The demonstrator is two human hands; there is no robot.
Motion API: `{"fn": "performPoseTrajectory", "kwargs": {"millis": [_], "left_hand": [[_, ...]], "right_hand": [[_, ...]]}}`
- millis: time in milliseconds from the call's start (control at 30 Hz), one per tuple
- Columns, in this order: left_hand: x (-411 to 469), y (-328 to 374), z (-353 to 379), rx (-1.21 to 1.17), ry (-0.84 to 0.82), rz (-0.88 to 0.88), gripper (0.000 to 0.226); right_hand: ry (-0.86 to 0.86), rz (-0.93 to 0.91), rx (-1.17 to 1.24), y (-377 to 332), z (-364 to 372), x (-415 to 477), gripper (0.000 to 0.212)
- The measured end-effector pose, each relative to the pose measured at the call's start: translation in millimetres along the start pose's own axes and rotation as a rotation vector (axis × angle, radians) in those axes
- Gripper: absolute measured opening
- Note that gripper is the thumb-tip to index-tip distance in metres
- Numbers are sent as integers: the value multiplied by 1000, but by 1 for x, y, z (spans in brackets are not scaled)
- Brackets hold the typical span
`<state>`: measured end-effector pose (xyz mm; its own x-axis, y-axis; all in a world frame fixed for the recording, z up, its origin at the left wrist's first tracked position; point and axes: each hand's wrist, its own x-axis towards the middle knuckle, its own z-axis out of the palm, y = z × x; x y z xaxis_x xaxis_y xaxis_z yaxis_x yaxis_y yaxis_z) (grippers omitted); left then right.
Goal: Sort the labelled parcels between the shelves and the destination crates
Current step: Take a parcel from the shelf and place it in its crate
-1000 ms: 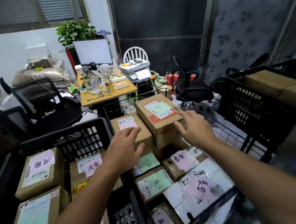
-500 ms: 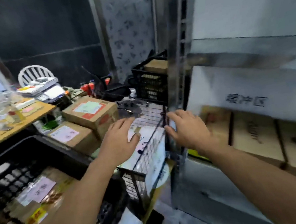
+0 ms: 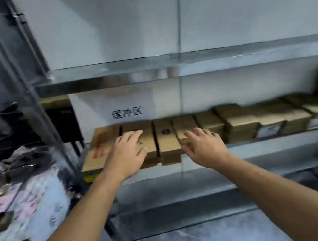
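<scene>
A row of brown cardboard parcels (image 3: pixel 167 139) lies side by side on a metal shelf (image 3: pixel 274 143) in front of me. A white sign with black characters (image 3: pixel 127 112) hangs on the wall behind them. My left hand (image 3: pixel 127 156) reaches out with straight fingers over the second parcel from the left (image 3: pixel 147 127). My right hand (image 3: pixel 204 147) is spread open over a parcel further right (image 3: pixel 184 125). Neither hand holds anything. Whether the fingers touch the boxes is blurred.
An upper metal shelf (image 3: pixel 149 70) runs across above the parcels. A steel upright (image 3: pixel 42 117) stands at the left. More stacked parcels (image 3: pixel 268 120) fill the shelf to the right. At the lower left is a wire cart with labelled packages (image 3: pixel 16 210), blurred.
The view has swung right, from the crates and cart to the shelf. Both empty hands moved from the cart's parcels to above the parcels on the shelf.
</scene>
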<state>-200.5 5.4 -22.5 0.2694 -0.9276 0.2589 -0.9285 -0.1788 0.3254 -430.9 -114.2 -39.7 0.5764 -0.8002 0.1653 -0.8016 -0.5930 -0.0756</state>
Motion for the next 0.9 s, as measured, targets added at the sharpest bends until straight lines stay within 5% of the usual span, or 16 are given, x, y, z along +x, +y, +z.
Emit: {"fn": "performPoseTrajectory", "kwargs": {"millis": [367, 900], "left_hand": [[61, 267, 124, -159, -132, 294, 58], [129, 509, 234, -184, -276, 630, 60]], "right_hand": [[-10, 392, -132, 271, -47, -120, 58], [25, 767, -189, 468, -75, -205, 56]]}}
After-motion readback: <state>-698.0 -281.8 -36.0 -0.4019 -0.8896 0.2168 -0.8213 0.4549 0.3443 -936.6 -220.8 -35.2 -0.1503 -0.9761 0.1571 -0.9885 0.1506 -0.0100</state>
